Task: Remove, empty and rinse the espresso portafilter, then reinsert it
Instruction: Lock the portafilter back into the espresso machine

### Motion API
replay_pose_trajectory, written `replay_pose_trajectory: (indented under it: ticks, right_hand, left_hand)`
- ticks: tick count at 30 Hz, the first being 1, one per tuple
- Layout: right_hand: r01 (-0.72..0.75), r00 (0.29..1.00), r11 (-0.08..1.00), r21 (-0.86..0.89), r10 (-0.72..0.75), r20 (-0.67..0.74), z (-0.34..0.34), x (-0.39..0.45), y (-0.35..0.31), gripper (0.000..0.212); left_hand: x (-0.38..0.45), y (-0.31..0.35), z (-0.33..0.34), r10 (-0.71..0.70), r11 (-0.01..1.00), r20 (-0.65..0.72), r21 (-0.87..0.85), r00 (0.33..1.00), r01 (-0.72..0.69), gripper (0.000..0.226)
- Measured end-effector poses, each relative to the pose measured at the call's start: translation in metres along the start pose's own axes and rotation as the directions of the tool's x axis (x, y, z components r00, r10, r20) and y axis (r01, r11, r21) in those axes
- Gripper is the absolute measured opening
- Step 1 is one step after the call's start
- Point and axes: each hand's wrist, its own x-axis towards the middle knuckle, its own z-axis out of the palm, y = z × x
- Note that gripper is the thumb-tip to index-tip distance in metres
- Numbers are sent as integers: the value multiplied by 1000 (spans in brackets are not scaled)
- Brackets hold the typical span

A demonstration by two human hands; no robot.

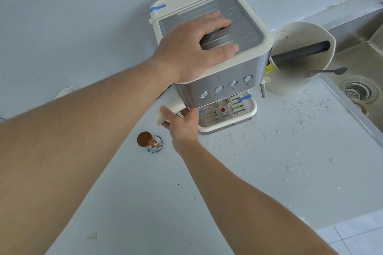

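A cream and steel espresso machine point(226, 87) stands on the white counter against the wall. My left hand point(196, 47) lies flat on its ribbed top, fingers spread and pressing down. My right hand point(182, 124) is closed around the cream handle of the portafilter point(174, 107), which sticks out to the left from under the machine's front. The portafilter's basket is hidden beneath the machine body. Below it sits the drip tray point(228, 126) with a red float.
A wooden-knobbed tamper point(148, 141) stands on the counter left of my right hand. A cream knock box point(300, 58) with a dark bar and a spoon sits right of the machine. The sink point(360, 89) with its drain lies far right. Water drops and coffee specks dot the counter.
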Motion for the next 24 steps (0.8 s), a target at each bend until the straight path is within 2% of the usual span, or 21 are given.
replay_pose_trajectory:
  ticks: [3, 10, 16, 21, 24]
  right_hand:
    - [-4, 1000, 1000, -14, 4, -9, 0, 2, 1, 59]
    - [-4, 1000, 999, 52, 5, -17, 19, 16, 2, 47]
    - [0, 998, 996, 86, 5, -67, 28, 19, 2, 60]
    - [10, 999, 996, 89, -7, -38, 22, 16, 4, 48]
    - [1, 1000, 995, 95, 2, -27, 17, 10, 3, 48]
  left_hand:
    - [0, 0, 0, -4, 1000, 1, 0, 1000, 4, 65]
    - [0, -1, 0, -1, 1000, -3, 0, 1000, 1, 65]
    - [0, -1, 0, 6, 1000, 4, 5, 1000, -6, 64]
    - [0, -1, 0, 2, 1000, 3, 1, 1000, -2, 65]
    - [0, -1, 0, 1, 1000, 1, -5, 1000, -1, 67]
